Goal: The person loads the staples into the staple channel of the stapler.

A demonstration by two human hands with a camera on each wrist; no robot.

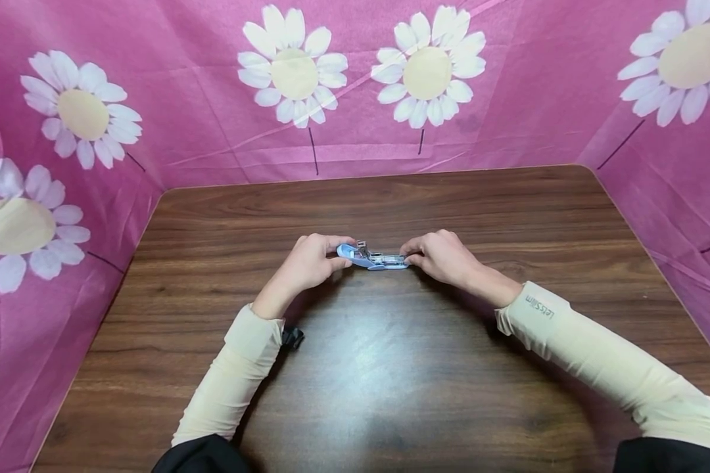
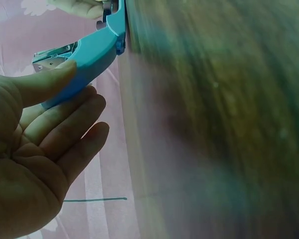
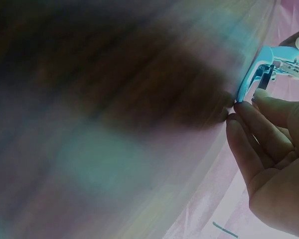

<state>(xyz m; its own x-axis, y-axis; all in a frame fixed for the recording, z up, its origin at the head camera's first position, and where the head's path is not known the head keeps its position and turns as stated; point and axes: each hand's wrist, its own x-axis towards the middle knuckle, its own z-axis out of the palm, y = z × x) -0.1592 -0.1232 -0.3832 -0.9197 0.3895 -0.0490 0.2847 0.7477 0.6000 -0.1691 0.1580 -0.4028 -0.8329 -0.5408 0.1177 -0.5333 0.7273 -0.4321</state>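
A light blue stapler (image 1: 359, 256) lies spread open on the table between the two hands, its metal inner parts (image 1: 384, 259) bare on top. My left hand (image 1: 312, 261) pinches the blue top cover at its left end, thumb on the near side. In the left wrist view the other fingers reach out below the cover (image 2: 92, 52). My right hand (image 1: 446, 256) grips the stapler's right end between thumb and fingers. In the right wrist view the thumb touches a dark strip (image 3: 265, 79) at that end, and fingertips meet the blue base (image 3: 246, 82) close over the tabletop.
The brown wood-grain table (image 1: 355, 381) stretches out on all sides of the stapler. Pink cloth (image 1: 361, 151) with white daisies hangs behind and along both sides of it. A small black device (image 1: 292, 337) sits at the left wrist.
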